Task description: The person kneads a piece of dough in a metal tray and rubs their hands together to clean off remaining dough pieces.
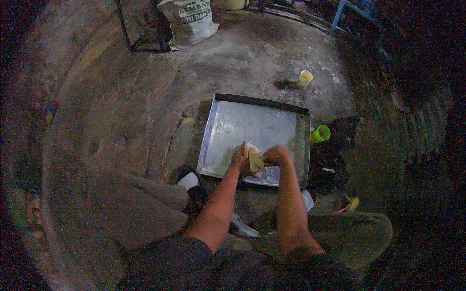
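A shallow square metal tray (257, 123) lies on the floor in front of me, its flat silvery base edged by a raised rim. Over its near part, my left hand (241, 160) is wrapped around a pale cream-coloured lump (254, 159) with thin dark lines on its right side. I cannot make out what kind of thing the lump is. My right hand (276, 156) is closed at the lump's right edge, fingers bent inward. Whatever its fingertips grip is too small and dim to name.
Right of the tray stand a bright green cup (321, 134) and a dark plastic bag (330, 167). A pale yellow cup (305, 79) is farther back. At the far left a white printed sack (191, 24) leans by a dark metal frame. A blue frame (337, 17) stands at the far right.
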Demonstrator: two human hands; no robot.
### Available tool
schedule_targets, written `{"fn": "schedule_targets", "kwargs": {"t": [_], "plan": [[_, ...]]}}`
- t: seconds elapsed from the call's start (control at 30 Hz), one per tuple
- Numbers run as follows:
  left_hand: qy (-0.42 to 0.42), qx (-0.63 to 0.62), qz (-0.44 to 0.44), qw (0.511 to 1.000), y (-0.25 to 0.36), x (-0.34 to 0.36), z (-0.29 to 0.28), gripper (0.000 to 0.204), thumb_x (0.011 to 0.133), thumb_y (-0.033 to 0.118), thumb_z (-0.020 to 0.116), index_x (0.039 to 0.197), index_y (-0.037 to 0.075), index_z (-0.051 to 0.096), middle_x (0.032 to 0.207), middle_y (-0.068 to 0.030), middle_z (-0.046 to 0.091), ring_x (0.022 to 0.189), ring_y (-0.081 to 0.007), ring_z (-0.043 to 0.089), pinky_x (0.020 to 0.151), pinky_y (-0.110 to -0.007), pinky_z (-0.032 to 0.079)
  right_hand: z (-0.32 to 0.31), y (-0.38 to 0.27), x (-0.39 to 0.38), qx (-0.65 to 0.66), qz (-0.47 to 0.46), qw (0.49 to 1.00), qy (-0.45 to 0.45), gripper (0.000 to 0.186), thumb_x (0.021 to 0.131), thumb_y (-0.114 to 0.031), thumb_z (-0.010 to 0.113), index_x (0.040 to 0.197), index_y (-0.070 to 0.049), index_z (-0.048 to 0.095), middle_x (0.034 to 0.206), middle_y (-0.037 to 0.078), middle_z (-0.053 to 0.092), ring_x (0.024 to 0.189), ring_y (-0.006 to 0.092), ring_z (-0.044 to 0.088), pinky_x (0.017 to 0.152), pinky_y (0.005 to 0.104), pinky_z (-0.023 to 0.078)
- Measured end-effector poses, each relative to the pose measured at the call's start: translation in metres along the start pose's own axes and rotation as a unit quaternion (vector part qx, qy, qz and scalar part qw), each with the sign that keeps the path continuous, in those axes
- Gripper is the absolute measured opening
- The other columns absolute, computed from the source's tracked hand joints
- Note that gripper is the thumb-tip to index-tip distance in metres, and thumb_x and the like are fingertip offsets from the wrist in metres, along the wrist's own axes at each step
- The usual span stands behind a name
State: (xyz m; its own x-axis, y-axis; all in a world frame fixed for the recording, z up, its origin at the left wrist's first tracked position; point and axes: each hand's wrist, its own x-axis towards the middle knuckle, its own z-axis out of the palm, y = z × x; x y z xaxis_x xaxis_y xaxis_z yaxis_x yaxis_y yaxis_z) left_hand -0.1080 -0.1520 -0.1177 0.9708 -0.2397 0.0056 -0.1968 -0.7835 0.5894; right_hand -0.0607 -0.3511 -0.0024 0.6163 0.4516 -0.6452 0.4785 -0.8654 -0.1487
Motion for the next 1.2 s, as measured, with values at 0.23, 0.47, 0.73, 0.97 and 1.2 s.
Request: {"fn": "schedule_targets", "kwargs": {"t": [0.23,0.47,0.73,0.97,1.2], "plan": [[-0.099,0.021,-0.031,0.994,0.035,-0.015,-0.056,0.065,0.080,0.015,0.057,0.138,0.006,0.030,0.132,-0.0187,0.047,0.115,-0.0388,0.049,0.097,-0.045,0.040,0.002,-0.028,-0.016,0.459,0.121,0.879,0.051,0.029,0.070,-0.032,0.068,0.087,-0.009,0.070,0.090,0.012,0.069,0.074,0.0285,0.065,0.071,0.0402,0.052],[-0.018,-0.067,-0.014,0.997,0.001,-0.006,-0.060,0.050,0.076,0.008,0.061,0.125,0.009,0.050,0.125,-0.0174,0.053,0.117,-0.0351,0.049,0.099,-0.041,0.040,0.011,-0.040,0.015,0.322,0.208,0.858,0.342,0.034,0.086,-0.028,0.055,0.097,0.003,0.064,0.086,0.020,0.066,0.078,0.0361,0.063,0.074,0.0440,0.050],[-0.033,-0.186,-0.053,0.980,0.008,0.005,-0.083,0.033,0.072,0.005,0.062,0.105,0.004,0.062,0.102,-0.0213,0.063,0.100,-0.0386,0.059,0.088,-0.042,0.047,-0.006,-0.117,0.034,0.361,0.304,0.744,0.472,0.045,0.094,-0.038,0.041,0.101,0.001,0.063,0.100,0.022,0.060,0.100,0.0389,0.055,0.086,0.0469,0.043],[-0.093,-0.160,-0.116,0.976,0.015,0.025,-0.085,0.026,0.073,0.008,0.061,0.098,0.001,0.062,0.098,-0.0233,0.063,0.097,-0.0393,0.060,0.083,-0.044,0.048,-0.035,-0.114,0.049,0.232,0.408,0.799,0.375,0.048,0.095,-0.041,0.035,0.096,-0.005,0.066,0.100,0.015,0.063,0.097,0.0356,0.058,0.084,0.0448,0.046],[-0.010,-0.196,-0.152,0.969,0.009,0.034,-0.059,0.022,0.076,0.009,0.057,0.098,0.002,0.060,0.097,-0.0221,0.063,0.094,-0.0405,0.059,0.082,-0.047,0.047,-0.065,-0.103,0.056,0.200,0.343,0.814,0.423,0.052,0.096,-0.043,0.032,0.089,-0.007,0.068,0.091,0.018,0.065,0.086,0.0393,0.063,0.074,0.0480,0.050]]}}
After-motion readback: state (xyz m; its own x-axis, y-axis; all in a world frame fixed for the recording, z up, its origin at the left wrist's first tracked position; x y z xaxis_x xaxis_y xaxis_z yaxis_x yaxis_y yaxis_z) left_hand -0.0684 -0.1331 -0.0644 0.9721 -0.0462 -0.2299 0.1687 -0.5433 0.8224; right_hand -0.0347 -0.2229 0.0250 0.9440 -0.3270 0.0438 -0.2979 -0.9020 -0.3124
